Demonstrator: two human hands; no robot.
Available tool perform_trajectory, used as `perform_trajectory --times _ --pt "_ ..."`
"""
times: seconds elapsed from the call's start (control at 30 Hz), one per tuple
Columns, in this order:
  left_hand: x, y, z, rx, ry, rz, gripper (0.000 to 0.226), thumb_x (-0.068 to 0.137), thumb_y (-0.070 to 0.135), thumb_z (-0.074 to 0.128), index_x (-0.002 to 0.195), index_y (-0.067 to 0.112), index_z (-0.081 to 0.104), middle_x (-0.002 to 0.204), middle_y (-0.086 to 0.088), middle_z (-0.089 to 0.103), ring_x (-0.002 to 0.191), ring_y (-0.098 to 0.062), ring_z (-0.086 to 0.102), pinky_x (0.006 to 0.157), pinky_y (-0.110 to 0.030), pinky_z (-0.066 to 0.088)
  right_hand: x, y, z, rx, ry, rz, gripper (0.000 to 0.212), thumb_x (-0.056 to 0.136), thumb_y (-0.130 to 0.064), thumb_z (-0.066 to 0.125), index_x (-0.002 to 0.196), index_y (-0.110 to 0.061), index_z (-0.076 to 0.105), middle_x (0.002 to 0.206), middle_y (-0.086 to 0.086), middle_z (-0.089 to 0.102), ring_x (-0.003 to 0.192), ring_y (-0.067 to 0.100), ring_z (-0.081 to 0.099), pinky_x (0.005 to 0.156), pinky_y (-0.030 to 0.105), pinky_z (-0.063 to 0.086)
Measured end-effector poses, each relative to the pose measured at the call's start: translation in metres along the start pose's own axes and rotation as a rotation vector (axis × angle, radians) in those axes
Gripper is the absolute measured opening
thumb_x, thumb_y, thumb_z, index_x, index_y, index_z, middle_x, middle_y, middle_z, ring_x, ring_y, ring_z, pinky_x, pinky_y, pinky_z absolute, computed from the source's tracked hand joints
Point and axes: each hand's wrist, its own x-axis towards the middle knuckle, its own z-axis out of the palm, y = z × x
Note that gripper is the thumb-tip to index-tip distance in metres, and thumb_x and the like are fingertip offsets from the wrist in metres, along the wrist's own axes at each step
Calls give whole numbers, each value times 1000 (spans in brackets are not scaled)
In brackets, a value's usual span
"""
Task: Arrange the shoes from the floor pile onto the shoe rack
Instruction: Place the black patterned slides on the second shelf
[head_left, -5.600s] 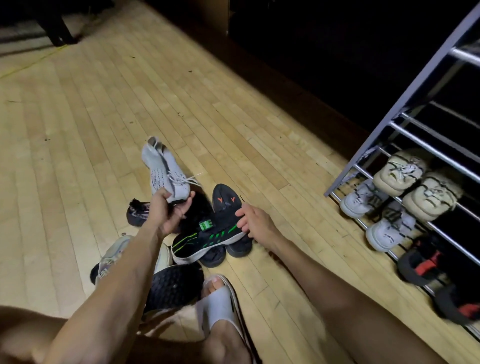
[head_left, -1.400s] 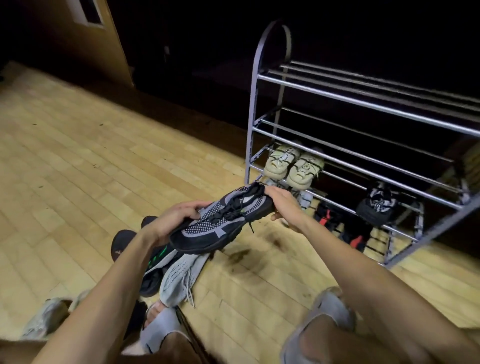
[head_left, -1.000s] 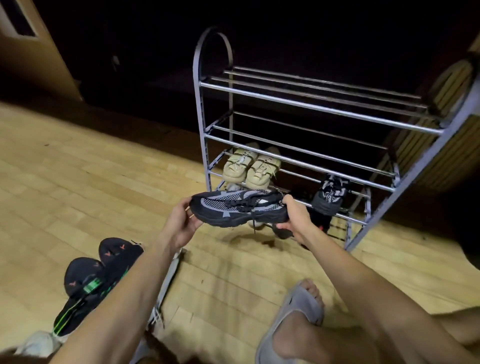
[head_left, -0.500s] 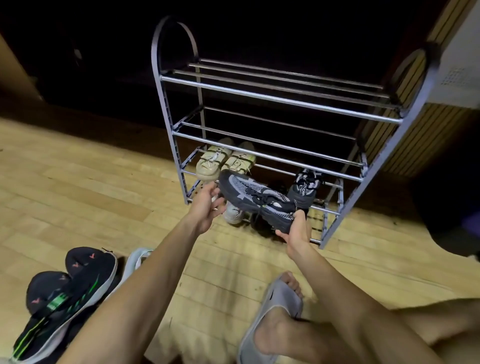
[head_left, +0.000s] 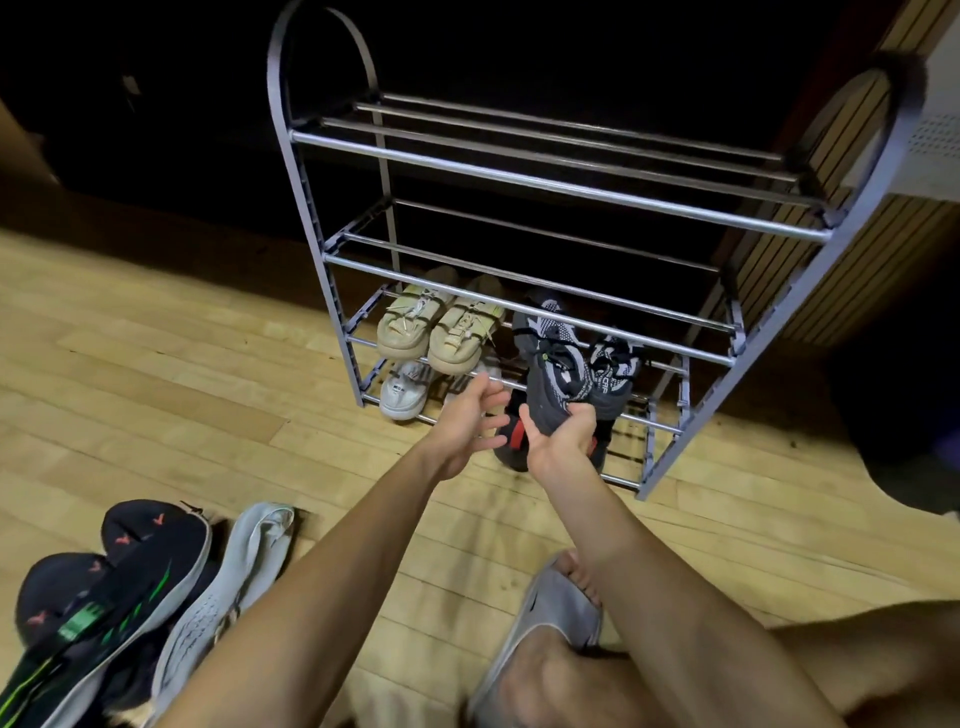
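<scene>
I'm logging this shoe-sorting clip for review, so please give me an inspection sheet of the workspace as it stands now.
Surface: pale wooden floor, bare between pile and rack.
Job's things: metal shoe rack; beige pair on a lower shelf; black-and-white knit shoe going in beside its mate.
Clutter: floor pile of black-green sneakers and a grey shoe.
Grippers: right hand grips the knit shoe's heel; left hand open, holding nothing.
Cables: nothing seen.
Surroundings: dark behind the rack; slatted wooden panel at right.
</scene>
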Motion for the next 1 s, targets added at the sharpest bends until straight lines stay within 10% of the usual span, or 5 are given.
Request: perform_trajectory --times 0.27,0.43,0.8,1.0 --pt "29 10 3 76 -46 19 59 102 53 24 143 17 46 140 2 54 122 -21 52 97 -40 47 22 2 41 30 68 31 40 94 -18 53 132 -11 43 134 15 51 77 24 58 93 44 56" --pt "47 12 11 128 -42 9 59 103 51 25 146 15 43 147 -1 48 130 -22 48 108 -46 39 33 8 49 -109 81 84 33 96 -22 57 121 -10 40 111 13 55 65 20 58 46 31 45" --pt "65 5 20 157 -83 23 54 102 50 28 145 19 43 150 2 44 138 -15 39 111 -42 35 52 15 52 -145 53 119 39 94 -25 58 128 -8 49 98 14 69 72 26 69 55 36 50" --pt "64 5 17 77 -42 13 32 104 39 31 103 23 59 89 14 60 67 3 53 61 -17 43 48 26 50 -320 103 96 45 87 -35 63 122 -7 57 116 15 65 85 28 69 55 33 50"
